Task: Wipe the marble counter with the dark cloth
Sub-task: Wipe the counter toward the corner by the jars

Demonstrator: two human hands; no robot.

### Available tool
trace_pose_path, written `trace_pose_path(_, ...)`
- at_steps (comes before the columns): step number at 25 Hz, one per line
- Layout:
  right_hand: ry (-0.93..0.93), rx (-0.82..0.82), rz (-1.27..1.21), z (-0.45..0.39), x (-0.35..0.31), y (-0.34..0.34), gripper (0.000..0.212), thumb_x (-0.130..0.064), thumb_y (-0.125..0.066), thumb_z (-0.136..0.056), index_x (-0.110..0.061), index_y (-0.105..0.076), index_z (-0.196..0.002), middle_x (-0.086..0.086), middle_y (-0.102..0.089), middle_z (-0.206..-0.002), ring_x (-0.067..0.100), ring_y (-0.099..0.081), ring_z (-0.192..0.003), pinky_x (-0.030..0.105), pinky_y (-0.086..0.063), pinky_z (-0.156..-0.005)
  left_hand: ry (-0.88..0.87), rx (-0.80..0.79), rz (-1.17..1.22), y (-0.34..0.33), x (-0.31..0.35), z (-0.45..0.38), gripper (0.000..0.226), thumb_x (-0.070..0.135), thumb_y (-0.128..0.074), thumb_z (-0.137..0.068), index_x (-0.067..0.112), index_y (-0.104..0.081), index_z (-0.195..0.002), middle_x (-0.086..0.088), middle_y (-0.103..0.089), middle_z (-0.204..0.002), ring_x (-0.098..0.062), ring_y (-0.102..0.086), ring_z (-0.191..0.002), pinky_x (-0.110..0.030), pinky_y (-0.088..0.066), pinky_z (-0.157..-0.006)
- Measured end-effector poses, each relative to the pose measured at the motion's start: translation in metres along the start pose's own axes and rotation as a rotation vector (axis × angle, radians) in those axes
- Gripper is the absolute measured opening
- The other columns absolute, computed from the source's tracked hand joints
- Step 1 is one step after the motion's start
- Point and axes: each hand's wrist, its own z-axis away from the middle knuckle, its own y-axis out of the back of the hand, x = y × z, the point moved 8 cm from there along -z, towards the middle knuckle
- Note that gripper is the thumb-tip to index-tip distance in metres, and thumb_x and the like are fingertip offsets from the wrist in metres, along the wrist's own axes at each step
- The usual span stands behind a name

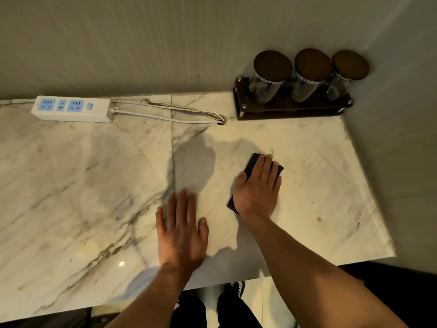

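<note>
The marble counter [82, 185] is white with grey-brown veins and fills most of the view. A dark cloth [251, 165] lies flat on it, right of centre. My right hand [259, 189] presses palm-down on the cloth, fingers together, covering most of it; only the far corner and a near-left corner show. My left hand [181, 229] rests flat on bare marble to the left of the cloth, fingers spread, holding nothing.
A white power strip [73, 109] with its cables [170, 114] lies along the back wall at left. A dark wooden rack [290, 110] with three lidded glass jars [269, 76] stands in the back right corner. The counter's front edge [307, 268] runs near my arms.
</note>
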Motion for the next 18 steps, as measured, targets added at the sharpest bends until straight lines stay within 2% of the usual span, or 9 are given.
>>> trace_pose_path(6, 0.017, -0.009, -0.012, 0.036, 0.018, 0.002, 0.066, -0.036, -0.025, -0.098, -0.009, 0.002, -0.152, 0.008, 0.001, -0.162, 0.023, 0.004, -0.148, 0.042, 0.001, -0.12, 0.013, -0.015, -0.037, -0.006, -0.001, 0.002, 0.066, 0.048, -0.017, -0.092, 0.016, -0.014, -0.15, -0.006, -0.012, -0.16, -0.023, -0.005, -0.146, -0.048, -0.001, -0.117)
trace_pose_path(10, 0.035, 0.051, -0.032, 0.061, 0.028, 0.005, 0.066, -0.034, -0.031, -0.097, -0.006, -0.009, -0.152, 0.012, -0.012, -0.161, 0.027, -0.007, -0.148, 0.043, -0.004, -0.12, -0.011, -0.002, -0.067, -0.007, -0.001, 0.001, 0.065, 0.046, -0.018, -0.093, 0.012, -0.018, -0.149, -0.009, -0.018, -0.159, -0.028, -0.012, -0.145, -0.052, -0.006, -0.117)
trace_pose_path(14, 0.039, 0.084, -0.038, 0.083, 0.038, 0.006, 0.066, -0.034, -0.033, -0.093, -0.003, -0.021, -0.15, 0.013, -0.023, -0.158, 0.03, -0.018, -0.146, 0.045, -0.013, -0.119, -0.017, -0.012, -0.043, -0.011, -0.001, 0.002, 0.065, 0.046, -0.016, -0.094, 0.014, -0.014, -0.15, -0.008, -0.014, -0.16, -0.027, -0.005, -0.146, -0.051, 0.002, -0.117)
trace_pose_path(18, 0.124, 0.051, -0.009, 0.097, 0.048, 0.003, 0.065, -0.034, -0.033, -0.093, -0.008, -0.019, -0.151, 0.01, -0.019, -0.16, 0.027, -0.015, -0.147, 0.045, -0.013, -0.119, -0.034, 0.035, 0.016, -0.001, 0.003, 0.003, 0.061, 0.041, -0.025, -0.095, 0.008, -0.026, -0.147, -0.014, -0.025, -0.156, -0.034, -0.013, -0.144, -0.054, -0.005, -0.116)
